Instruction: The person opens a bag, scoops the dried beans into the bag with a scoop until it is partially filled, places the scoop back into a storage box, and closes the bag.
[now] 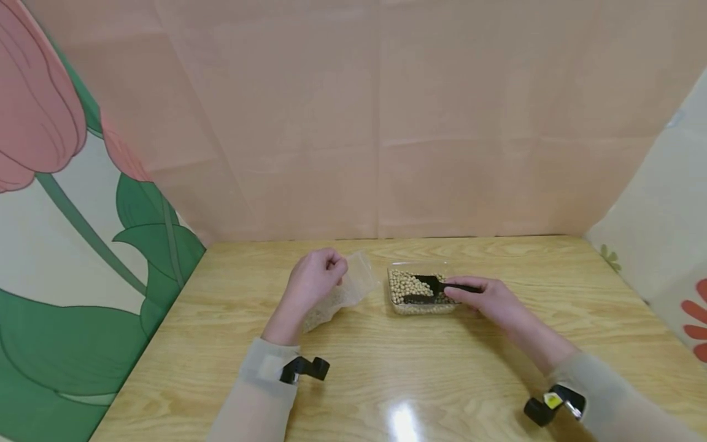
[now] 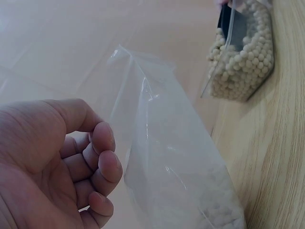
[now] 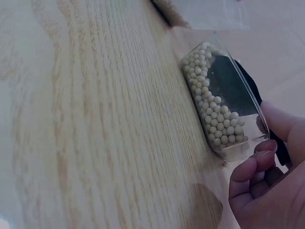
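Well to the left of all the fingers, a flowered cloth (image 1: 182,264) edged the bench (image 1: 188,362). Next came the left hand (image 1: 313,276), its fingers (image 2: 109,168) curled in and pinching the edge of a clear plastic bag (image 1: 360,279). The bag spread just right of those fingers, upright but tilted, with pale round pieces (image 2: 217,195) showing through its film, lower than the fingertips. Farther right, between the two hands and apart from the left fingers, a clear container (image 3: 237,151) sat on the bench, filled with pale beans (image 1: 404,285). A black scoop (image 1: 437,285) lay with its blade in them, just left of the right hand's fingers. The right hand (image 1: 488,299) came last, its thumb and fingers grasping the scoop's handle close by the container's right end.
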Motion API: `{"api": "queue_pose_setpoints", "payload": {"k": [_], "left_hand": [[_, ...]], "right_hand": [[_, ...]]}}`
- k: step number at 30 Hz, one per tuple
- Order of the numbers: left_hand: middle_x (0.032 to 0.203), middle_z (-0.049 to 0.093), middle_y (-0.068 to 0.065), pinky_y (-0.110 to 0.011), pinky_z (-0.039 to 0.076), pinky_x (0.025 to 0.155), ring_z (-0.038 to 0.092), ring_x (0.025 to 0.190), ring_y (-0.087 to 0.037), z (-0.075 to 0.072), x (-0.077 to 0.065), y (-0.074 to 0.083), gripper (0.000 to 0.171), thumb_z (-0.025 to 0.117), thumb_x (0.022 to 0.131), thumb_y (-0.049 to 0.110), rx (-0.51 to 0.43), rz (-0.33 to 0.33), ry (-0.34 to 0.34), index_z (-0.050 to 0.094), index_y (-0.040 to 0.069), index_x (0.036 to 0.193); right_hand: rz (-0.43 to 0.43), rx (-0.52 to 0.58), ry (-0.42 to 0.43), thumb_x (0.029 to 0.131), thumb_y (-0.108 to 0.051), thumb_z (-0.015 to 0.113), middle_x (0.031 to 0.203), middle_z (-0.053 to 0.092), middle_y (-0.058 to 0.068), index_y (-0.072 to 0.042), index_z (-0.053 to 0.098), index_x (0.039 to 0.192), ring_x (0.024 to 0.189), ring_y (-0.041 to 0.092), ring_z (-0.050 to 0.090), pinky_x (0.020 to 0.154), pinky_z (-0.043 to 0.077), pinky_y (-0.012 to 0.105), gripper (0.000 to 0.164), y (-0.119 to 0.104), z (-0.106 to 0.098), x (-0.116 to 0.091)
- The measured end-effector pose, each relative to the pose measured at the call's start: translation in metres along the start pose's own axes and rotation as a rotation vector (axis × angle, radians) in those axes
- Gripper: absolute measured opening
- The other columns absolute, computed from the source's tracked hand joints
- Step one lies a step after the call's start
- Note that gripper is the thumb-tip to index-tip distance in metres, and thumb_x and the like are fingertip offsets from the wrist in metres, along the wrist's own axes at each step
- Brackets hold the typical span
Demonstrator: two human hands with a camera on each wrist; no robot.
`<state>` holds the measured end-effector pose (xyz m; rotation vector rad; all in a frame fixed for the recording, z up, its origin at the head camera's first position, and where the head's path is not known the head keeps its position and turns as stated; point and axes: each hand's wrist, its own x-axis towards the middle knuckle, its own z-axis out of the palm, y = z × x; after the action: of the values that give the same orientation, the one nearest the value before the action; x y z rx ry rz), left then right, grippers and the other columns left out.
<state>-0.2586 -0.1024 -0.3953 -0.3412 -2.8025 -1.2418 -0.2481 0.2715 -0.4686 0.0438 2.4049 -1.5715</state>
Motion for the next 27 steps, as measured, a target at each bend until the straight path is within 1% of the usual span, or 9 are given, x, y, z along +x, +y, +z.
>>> {"api": "queue_pose_setpoints", "payload": {"k": [3,5,10,12,16,18,21,24,27], "left_hand": [[0.076,0.07,0.003,-0.036,0.045,0.063,0.061,0.064,-0.02,0.0,0.0,-0.001,0.021,0.057,0.106,0.015,-0.003,0.0,-0.002,0.07,0.013,0.09],[0.075,0.07,0.003,-0.036,0.045,0.063,0.061,0.063,-0.02,0.0,0.0,-0.001,0.021,0.057,0.106,0.015,-0.004,0.002,-0.002,0.07,0.013,0.09],[0.076,0.07,0.003,-0.036,0.044,0.063,0.06,0.062,-0.02,0.0,0.0,-0.001,0.02,0.057,0.106,0.014,-0.005,-0.001,-0.002,0.07,0.013,0.091],[0.076,0.07,0.003,-0.036,0.044,0.063,0.06,0.063,-0.02,0.0,0.0,-0.001,0.02,0.057,0.105,0.014,-0.006,0.0,-0.002,0.07,0.013,0.09],[0.076,0.07,0.003,-0.036,0.045,0.063,0.061,0.063,-0.02,-0.001,0.0,-0.002,0.02,0.057,0.105,0.014,-0.005,0.002,0.0,0.07,0.013,0.09],[0.077,0.07,0.003,-0.036,0.045,0.063,0.06,0.063,-0.02,-0.001,-0.001,-0.002,0.02,0.056,0.105,0.014,-0.007,0.001,0.0,0.07,0.013,0.09],[0.077,0.071,0.003,-0.036,0.044,0.063,0.061,0.063,-0.021,-0.001,-0.001,-0.002,0.021,0.056,0.106,0.014,-0.011,0.001,-0.003,0.071,0.013,0.091],[0.077,0.07,0.002,-0.036,0.044,0.062,0.059,0.062,-0.021,-0.001,-0.001,-0.002,0.021,0.056,0.106,0.015,-0.015,0.001,-0.007,0.072,0.012,0.092],[0.077,0.07,0.002,-0.036,0.044,0.061,0.057,0.061,-0.021,0.0,-0.001,-0.001,0.022,0.056,0.107,0.015,-0.015,0.001,-0.009,0.072,0.011,0.093]], "right_hand": [[-0.001,0.018,0.007,0.1,-0.048,0.081,0.138,0.071,0.002,-0.015,0.068,0.152,0.099,0.019,0.061,0.081,0.055,0.036,0.063,0.004,0.0,0.002],[0.001,0.028,0.013,0.1,-0.048,0.081,0.126,0.072,-0.001,-0.015,0.068,0.152,0.091,0.017,0.06,0.078,0.054,0.035,0.063,0.006,0.0,0.002],[0.006,0.08,0.014,0.101,-0.047,0.08,0.097,0.064,-0.005,-0.012,0.065,0.154,0.075,0.012,0.053,0.07,0.052,0.032,0.066,0.009,0.0,0.003],[0.008,0.129,0.01,0.102,-0.045,0.08,0.093,0.063,-0.007,-0.01,0.064,0.156,0.072,0.011,0.051,0.068,0.05,0.03,0.066,0.01,0.0,0.004],[0.01,0.221,0.006,0.104,-0.04,0.079,0.098,0.068,-0.008,-0.009,0.062,0.156,0.071,0.01,0.052,0.066,0.048,0.028,0.064,0.013,0.0,0.004],[0.002,0.262,0.005,0.105,-0.037,0.078,0.103,0.071,-0.008,-0.01,0.065,0.154,0.072,0.01,0.053,0.066,0.048,0.028,0.058,0.013,0.0,0.004],[-0.02,0.334,0.0,0.107,-0.031,0.076,0.102,0.073,-0.007,-0.015,0.071,0.147,0.072,0.009,0.053,0.064,0.047,0.026,0.043,0.014,0.0,0.002],[-0.048,0.407,-0.005,0.108,-0.025,0.074,0.091,0.067,-0.008,-0.021,0.078,0.134,0.07,0.009,0.05,0.063,0.044,0.026,0.027,0.014,-0.001,0.001],[-0.073,0.446,-0.019,0.11,-0.022,0.071,0.082,0.057,-0.009,-0.024,0.08,0.126,0.07,0.01,0.048,0.064,0.042,0.027,0.018,0.015,-0.001,0.0]]}}
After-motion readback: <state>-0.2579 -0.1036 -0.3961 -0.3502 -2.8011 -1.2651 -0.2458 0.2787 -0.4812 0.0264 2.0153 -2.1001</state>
